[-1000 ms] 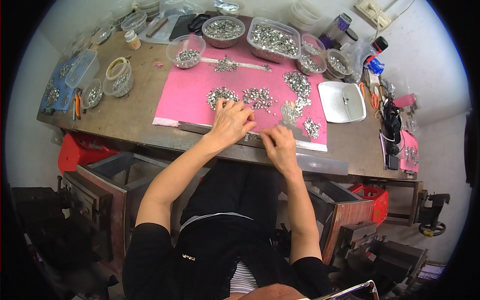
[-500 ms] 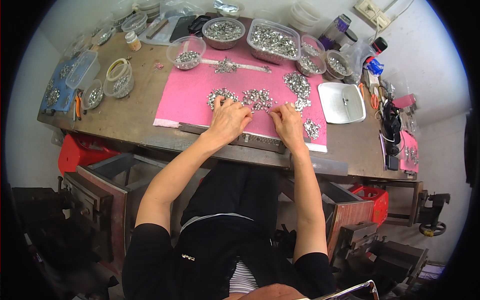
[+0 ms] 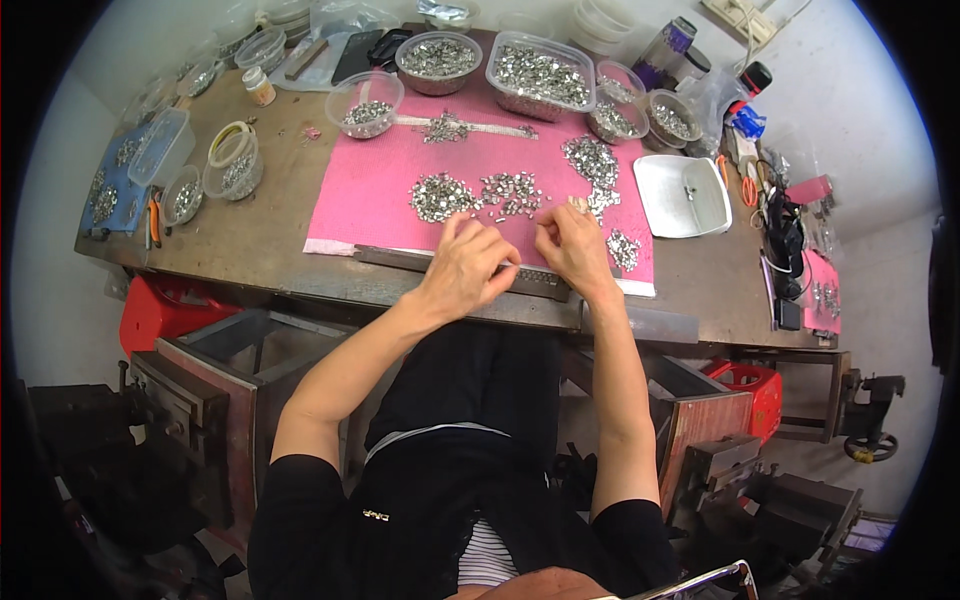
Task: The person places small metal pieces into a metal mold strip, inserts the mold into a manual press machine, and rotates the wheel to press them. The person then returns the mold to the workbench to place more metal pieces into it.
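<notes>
Both hands work at the front of a pink mat point(image 3: 380, 215) strewn with small shiny metal pieces. My left hand point(image 3: 462, 268) hovers over the left part of a dark metal strip with small slots point(image 3: 537, 284) at the mat's front edge. Its thumb and forefinger are pinched together; what they hold, if anything, is too small to tell. Just beyond it lie a left pile of pieces point(image 3: 440, 198) and a middle pile point(image 3: 511, 196). My right hand point(image 3: 577, 250) is closed beside the right pile point(image 3: 592, 165), fingertips toward the left hand, their contents hidden. A small pile point(image 3: 623, 249) lies right of it.
Tubs of metal pieces, among them a round tub point(image 3: 437, 62) and a rectangular tub point(image 3: 540, 78), line the back. A white tray point(image 3: 665, 205) stands right of the mat. Orange-handled pliers point(image 3: 153, 220) and a blue mat point(image 3: 122, 210) are at left.
My left hand has drawn back from the left pile toward me and the slotted strip, uncovering the pile. My right hand stays in nearly the same place, its fingers more curled.
</notes>
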Demonstrator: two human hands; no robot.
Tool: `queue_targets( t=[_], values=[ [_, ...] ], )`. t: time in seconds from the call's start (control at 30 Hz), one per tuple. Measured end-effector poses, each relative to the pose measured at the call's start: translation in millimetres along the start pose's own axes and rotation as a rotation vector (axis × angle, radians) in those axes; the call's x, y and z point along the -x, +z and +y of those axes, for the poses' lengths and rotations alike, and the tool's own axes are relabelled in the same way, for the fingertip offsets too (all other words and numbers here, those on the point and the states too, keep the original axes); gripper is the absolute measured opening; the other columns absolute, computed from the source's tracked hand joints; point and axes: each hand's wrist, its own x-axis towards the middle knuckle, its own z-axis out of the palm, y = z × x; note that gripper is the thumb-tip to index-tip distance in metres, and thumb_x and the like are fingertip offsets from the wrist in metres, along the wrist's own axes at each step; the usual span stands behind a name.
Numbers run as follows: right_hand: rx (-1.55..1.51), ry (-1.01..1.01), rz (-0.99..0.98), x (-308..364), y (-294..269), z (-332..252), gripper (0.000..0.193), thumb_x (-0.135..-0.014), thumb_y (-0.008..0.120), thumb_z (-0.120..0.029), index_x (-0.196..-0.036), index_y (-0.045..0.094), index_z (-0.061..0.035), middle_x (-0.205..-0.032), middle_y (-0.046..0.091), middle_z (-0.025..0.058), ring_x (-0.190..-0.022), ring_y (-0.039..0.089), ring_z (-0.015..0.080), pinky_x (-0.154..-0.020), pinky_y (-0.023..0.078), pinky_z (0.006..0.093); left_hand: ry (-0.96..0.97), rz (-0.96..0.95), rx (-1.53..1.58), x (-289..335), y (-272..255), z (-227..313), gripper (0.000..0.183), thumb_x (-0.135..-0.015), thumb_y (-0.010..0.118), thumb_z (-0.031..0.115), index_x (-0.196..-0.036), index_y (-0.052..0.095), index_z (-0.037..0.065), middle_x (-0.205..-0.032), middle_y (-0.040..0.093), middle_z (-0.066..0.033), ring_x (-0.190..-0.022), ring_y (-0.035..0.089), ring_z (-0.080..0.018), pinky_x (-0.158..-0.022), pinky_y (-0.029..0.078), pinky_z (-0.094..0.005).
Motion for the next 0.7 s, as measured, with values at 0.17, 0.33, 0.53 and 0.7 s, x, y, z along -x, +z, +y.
queue_targets(
  t=[0.17,0.33,0.53,0.7],
  values=[
    [-0.089,-0.075,0.065,39,-6,-29,0.018,-0.078,0.073,-0.002,-0.09,0.061,-0.0055,-0.08,0.061,0.0069,-0.077,0.061,0.027,-0.072,0.044,0.039,0.01,0.041,0.046,12,10,4,0.011,-0.082,0.076,0.016,-0.089,0.069,0.011,-0.09,0.062,-0.0042,-0.088,0.059,-0.024,-0.104,0.038,-0.049],
    [-0.006,-0.091,0.09,56,2,-39,0.022,-0.077,0.075,0.0,-0.094,0.062,-0.0052,-0.089,0.063,0.0088,-0.084,0.06,0.0291,-0.075,0.045,0.04,-0.002,0.003,0.037,12,11,5,0.016,-0.081,0.077,0.012,-0.094,0.069,0.009,-0.091,0.065,-0.0048,-0.091,0.063,-0.0251,-0.103,0.041,-0.0491],
    [-0.045,-0.048,0.117,61,3,-43,0.023,-0.081,0.076,0.0,-0.099,0.063,-0.0039,-0.096,0.066,0.011,-0.09,0.06,0.0311,-0.08,0.047,0.0408,0.025,-0.011,0.104,14,9,0,0.013,-0.085,0.07,0.008,-0.097,0.069,0.005,-0.094,0.064,-0.0091,-0.096,0.063,-0.0293,-0.101,0.044,-0.0492],
    [-0.134,0.013,0.137,65,-1,-43,0.021,-0.084,0.074,0.001,-0.103,0.065,-0.0018,-0.095,0.066,0.0124,-0.09,0.062,0.0323,-0.081,0.049,0.0406,0.002,0.0,0.099,13,10,2,0.013,-0.086,0.07,0.008,-0.098,0.069,0.006,-0.094,0.065,-0.0088,-0.096,0.063,-0.0289,-0.104,0.043,-0.0497]
  ],
)
